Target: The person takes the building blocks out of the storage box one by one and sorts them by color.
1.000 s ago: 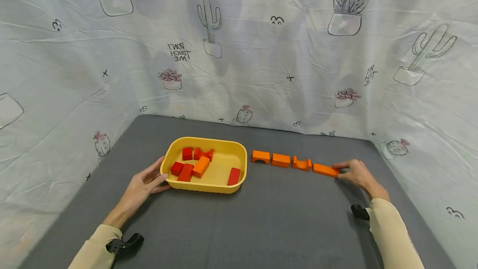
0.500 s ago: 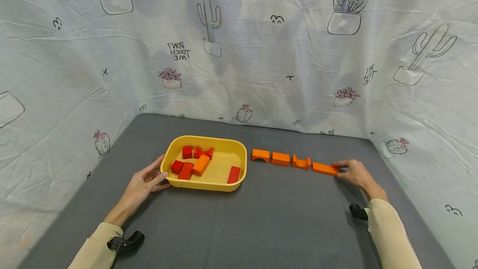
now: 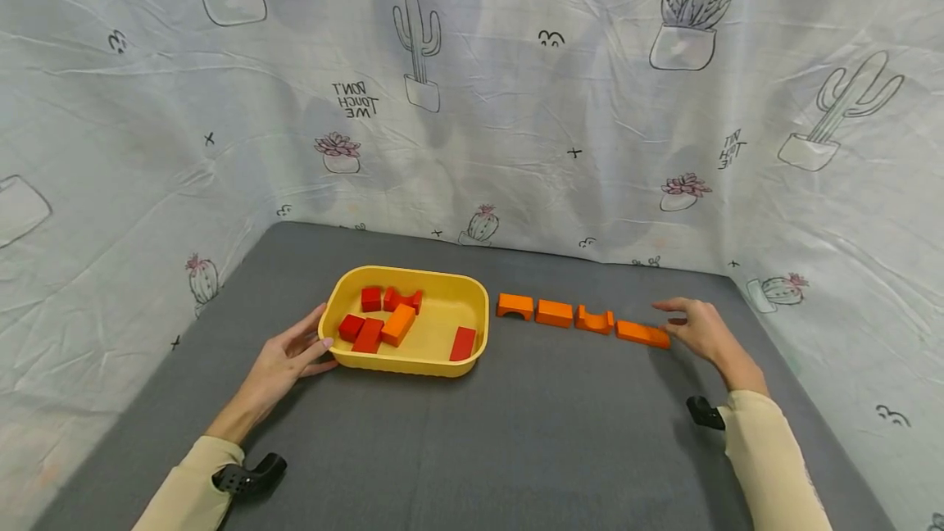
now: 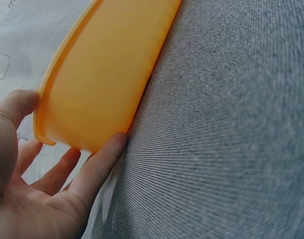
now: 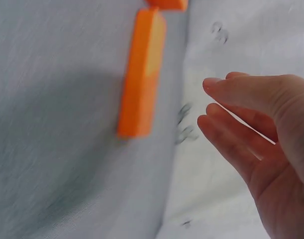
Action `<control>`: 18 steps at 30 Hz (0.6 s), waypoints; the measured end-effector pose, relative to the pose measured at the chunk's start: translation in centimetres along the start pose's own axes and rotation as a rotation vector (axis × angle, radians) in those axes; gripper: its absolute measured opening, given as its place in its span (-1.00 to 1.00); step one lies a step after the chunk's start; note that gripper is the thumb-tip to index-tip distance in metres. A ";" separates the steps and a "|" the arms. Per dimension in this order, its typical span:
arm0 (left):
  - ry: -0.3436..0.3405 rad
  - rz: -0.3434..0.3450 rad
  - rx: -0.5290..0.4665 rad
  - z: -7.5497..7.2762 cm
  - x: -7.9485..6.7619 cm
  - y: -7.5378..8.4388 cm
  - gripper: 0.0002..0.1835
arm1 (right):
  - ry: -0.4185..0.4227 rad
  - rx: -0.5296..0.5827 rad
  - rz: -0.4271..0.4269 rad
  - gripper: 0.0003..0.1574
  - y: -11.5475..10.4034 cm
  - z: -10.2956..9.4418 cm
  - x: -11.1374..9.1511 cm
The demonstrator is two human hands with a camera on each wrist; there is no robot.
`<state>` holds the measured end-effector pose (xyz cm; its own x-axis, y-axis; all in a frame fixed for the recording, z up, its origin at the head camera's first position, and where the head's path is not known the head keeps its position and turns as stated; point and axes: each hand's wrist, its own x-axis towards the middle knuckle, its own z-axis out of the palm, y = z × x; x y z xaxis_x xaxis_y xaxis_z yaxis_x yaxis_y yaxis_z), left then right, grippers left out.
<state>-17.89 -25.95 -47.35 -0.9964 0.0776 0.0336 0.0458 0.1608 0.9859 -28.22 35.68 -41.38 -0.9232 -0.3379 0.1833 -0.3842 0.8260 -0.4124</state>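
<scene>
My left hand (image 3: pixel 276 367) rests at the left end of a yellow plastic tray (image 3: pixel 442 368). In the left wrist view its thumb lies at the rim, and its spread fingertips (image 4: pixel 119 140) touch the outside of the wall (image 4: pixel 99 74). To the right, my right hand (image 3: pixel 701 330) hovers just off the end of a flat orange block (image 3: pixel 640 333), with thumb and fingers parted. The right wrist view shows this block (image 5: pixel 139 79) lying apart from the hand (image 5: pixel 261 129), which holds nothing.
An orange arch block (image 3: pixel 514 304), a rectangular block (image 3: pixel 554 313) and a notched block (image 3: pixel 594 320) continue the row toward the tray. Several red blocks (image 3: pixel 368 336) and an orange block (image 3: pixel 398 324) lie inside the tray. Patterned cloth (image 3: pixel 487 105) rises behind the grey tabletop (image 3: pixel 516 433).
My right hand has let go of the flat orange block's right end and lifted slightly, its fingers spreading apart. The block stays in the row, and my left hand keeps its place at the tray.
</scene>
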 end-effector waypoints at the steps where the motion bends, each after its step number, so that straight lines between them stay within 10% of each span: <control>1: 0.001 0.001 0.001 0.0 0.0 0.0 -0.24 | 0.001 0.004 -0.012 -0.56 -0.5 -0.1 0.2; 18: 0.006 0.005 -0.006 0.1 0.1 0.1 -0.25 | -0.008 0.150 -0.190 -0.52 -10.0 2.0 4.5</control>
<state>-17.97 -25.81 -47.29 -0.9966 0.0722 0.0390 0.0499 0.1551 0.9866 -28.56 24.97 -38.16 -0.8338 -0.4851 0.2638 -0.5483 0.6710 -0.4992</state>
